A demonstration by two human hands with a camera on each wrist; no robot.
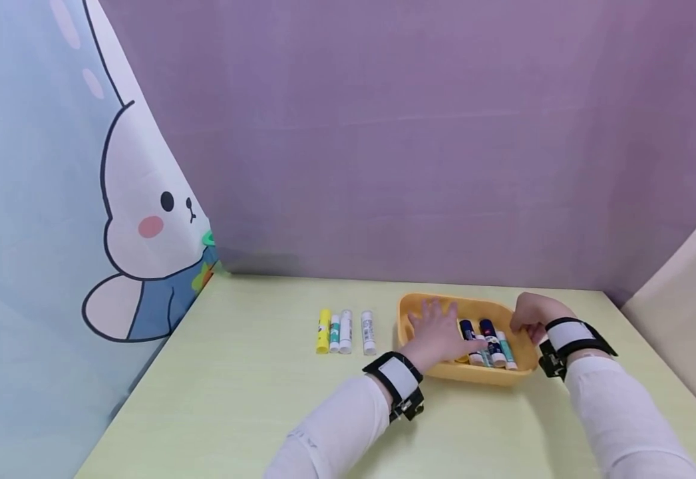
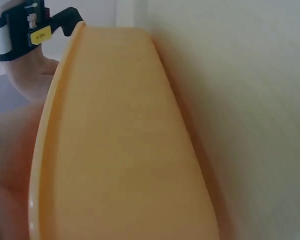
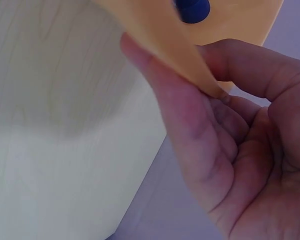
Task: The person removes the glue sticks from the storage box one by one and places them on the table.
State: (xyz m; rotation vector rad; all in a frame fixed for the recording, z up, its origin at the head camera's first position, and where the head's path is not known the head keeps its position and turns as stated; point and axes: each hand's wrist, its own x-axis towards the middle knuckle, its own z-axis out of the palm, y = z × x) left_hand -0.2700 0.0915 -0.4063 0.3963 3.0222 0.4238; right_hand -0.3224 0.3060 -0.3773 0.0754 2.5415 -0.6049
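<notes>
An orange plastic bin [image 1: 476, 376] stands at the right of the table with several glue sticks [image 1: 492, 342] inside, some with dark blue caps. My left hand [image 1: 438, 338] reaches over its left part, fingers spread and straight, hiding some of the contents. In the left wrist view, the bin's long outer wall [image 2: 120, 135] fills the middle and that hand shows only partly behind the rim. My right hand [image 1: 538, 314] pinches the rim at the right end. The right wrist view shows the bin's edge [image 3: 185, 65] between thumb and fingers.
Left of the bin, a yellow glue stick [image 1: 323, 331], a small teal-and-white one [image 1: 335, 334] and a white one [image 1: 345, 331] lie side by side. Another white glue stick [image 1: 368, 332] lies slightly apart. A purple curtain [image 1: 408, 146] hangs behind the table [image 1: 222, 399].
</notes>
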